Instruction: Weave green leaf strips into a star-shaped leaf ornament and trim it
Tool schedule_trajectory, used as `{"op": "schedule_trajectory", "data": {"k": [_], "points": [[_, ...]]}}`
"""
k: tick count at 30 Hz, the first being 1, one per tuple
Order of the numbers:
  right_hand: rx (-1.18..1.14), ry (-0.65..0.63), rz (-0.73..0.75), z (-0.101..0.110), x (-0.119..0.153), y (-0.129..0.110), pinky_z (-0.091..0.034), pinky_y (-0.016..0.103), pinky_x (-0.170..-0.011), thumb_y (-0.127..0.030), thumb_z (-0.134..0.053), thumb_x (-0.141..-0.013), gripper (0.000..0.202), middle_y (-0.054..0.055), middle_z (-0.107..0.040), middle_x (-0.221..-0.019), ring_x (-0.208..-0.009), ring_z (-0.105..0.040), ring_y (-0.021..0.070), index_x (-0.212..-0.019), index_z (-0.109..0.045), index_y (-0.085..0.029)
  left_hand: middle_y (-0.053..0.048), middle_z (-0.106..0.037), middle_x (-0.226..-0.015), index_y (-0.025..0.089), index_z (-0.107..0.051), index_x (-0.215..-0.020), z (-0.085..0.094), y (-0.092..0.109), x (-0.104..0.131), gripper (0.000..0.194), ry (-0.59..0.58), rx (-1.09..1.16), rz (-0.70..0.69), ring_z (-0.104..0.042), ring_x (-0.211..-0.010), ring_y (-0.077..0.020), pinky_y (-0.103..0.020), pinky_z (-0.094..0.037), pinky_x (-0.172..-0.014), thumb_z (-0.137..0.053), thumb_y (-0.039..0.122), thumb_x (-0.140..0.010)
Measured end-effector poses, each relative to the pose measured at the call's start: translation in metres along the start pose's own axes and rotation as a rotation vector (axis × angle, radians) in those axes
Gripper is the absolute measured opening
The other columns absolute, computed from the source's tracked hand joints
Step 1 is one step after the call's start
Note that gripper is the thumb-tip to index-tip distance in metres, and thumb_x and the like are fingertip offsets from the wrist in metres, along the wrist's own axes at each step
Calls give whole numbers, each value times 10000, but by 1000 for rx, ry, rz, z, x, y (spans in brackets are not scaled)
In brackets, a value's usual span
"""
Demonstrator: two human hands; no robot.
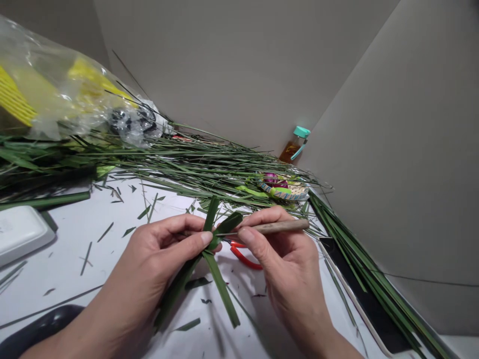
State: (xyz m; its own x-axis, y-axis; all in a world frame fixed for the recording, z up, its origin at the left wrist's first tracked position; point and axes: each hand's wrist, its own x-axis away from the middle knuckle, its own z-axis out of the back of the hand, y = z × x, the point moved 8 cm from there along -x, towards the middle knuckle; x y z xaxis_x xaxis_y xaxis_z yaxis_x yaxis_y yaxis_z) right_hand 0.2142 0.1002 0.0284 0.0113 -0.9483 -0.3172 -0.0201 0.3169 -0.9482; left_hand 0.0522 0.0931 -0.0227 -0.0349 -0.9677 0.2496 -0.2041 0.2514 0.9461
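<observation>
Hand (172,249) round flat, folded leaf (221,283)

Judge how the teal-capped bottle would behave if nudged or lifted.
The bottle looks taller than wide, so a push might tip it. Amber liquid inside suggests some weight and sloshing. It looks smooth, perhaps slippery; the teal strap may help grip.

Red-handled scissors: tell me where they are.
The red-handled scissors lie on the white tabletop in the head view, just right of center, partly hidden behind the right hand.
</observation>
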Motion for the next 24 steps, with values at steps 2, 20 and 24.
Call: {"op": "schedule_trajectory", "data": {"k": [2, 20, 24], "points": [[-2, -9, 0, -1, 0, 0, -536, 206, -633, -273, -756, -857, 68, -40, -660, -757, -702, -640, 110, -819, -714, -236, 39, -738, -670, 242, -744, -760, 0, -1, -1, 127, 8, 4, 4, -638, -587, -136, -192, -472, -518, -815, 344, -732], [80, -47, 29, -5, 1, -4, -540, 193, -637, -241, -737, -869, 57, -26, -680, -767, -701, -661, 111, -827, -712, -213, 28, -738, -654, 239, -762, -765, 6, -3, -5, 131, 56, -14, 8, -626, -588, -158, -216, -459, -519, -821, 266, -651], [67, -64, 23, -7, 1, -4, -537, 200, -647, -225, -727, -878, 53, -25, -688, -773, -709, -672, 114, -830, -706, -215, 39, -733, -630, 229, -759, -721, 6, -1, -5, 119, 68, -7, -4, -586, -574, -138, -198, -440, -516, -817, 226, -616]]}}
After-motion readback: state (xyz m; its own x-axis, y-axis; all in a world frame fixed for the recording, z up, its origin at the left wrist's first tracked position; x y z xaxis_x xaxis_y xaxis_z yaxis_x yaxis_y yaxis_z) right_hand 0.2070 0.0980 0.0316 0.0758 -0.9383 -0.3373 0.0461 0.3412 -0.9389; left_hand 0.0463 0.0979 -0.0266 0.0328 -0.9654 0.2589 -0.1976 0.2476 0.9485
